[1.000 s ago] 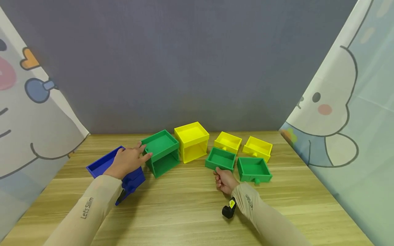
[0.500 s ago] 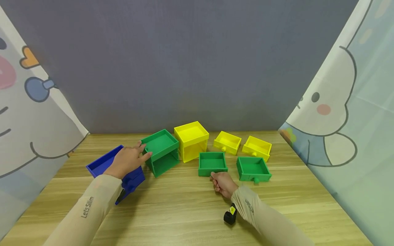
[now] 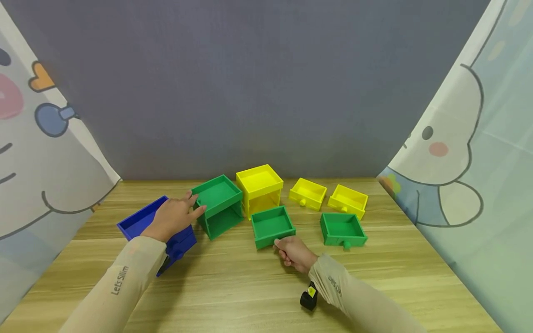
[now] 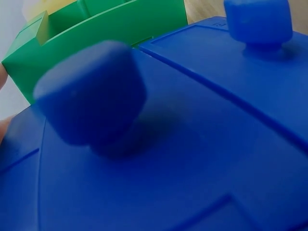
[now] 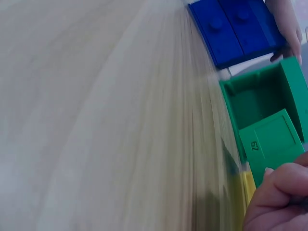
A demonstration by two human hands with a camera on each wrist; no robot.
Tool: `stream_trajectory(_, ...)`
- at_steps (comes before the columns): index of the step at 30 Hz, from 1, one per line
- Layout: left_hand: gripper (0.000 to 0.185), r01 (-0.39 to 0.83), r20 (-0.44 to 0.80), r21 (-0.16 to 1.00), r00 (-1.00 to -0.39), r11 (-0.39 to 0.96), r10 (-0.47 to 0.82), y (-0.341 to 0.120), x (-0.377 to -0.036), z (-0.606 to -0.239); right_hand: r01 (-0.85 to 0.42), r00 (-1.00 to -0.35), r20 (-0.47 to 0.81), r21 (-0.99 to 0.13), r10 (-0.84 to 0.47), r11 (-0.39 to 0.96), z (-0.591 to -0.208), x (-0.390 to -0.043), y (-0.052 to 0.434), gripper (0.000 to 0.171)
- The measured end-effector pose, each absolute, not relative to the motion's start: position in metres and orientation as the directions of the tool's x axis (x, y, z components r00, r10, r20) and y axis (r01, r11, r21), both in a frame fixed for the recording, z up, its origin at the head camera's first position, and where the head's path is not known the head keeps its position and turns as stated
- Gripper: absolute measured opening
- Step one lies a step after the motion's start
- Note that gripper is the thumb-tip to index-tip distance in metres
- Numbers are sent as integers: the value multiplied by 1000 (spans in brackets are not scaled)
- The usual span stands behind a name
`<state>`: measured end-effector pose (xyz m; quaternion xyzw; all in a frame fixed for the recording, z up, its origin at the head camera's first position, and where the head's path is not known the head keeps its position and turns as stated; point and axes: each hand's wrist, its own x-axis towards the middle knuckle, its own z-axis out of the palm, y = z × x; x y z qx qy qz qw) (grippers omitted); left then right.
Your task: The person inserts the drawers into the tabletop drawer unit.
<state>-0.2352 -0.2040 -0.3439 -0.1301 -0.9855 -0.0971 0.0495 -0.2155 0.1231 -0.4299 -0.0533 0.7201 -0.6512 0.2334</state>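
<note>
Starting at your left, your left hand lies with relaxed, outstretched fingers over the blue cabinet, and its fingertips touch the near left corner of the green cabinet just beyond; it grasps nothing. In the left wrist view the blue cabinet's front fills the frame, with two blue knobs standing out from its drawers and a strip of the green cabinet behind them. The green cabinet stands just to the right of your left hand, its open front turned toward you and empty inside. A yellow cabinet stands touching it on the far right side.

Between your two hands, a green drawer sits on the wooden table, turned at a slight angle, just in front of the yellow cabinet and near the green cabinet's opening. Your right hand is clenched on the knob at this drawer's near edge, the fingers curled round it so that the knob itself is hidden. The right wrist view shows the curled fingers beside the drawer's underside.

To the right of your right hand, a second green drawer lies flat, and beyond it two yellow drawers sit side by side.
</note>
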Motion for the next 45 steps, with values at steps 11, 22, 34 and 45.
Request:
stream_trajectory(11,61,283,112,164,-957,945,267,-201,-239,-343,192,-855,-254,-965,-451,179,-432,-221,96,26)
stream_trajectory(22,60,278,109,167,-959,946,262,-200,-239,-342,190,-797,-285,-955,-532,227,-426,-227,68,29)
stream_trajectory(34,60,284,128,158,-955,946,266,-200,-237,-343,201,-785,-294,-953,-546,225,-425,-235,55,29)
stream_trajectory(45,59,279,130,146,-956,949,261,-201,-234,-346,207,-746,-314,-948,-588,244,-425,-240,48,26)
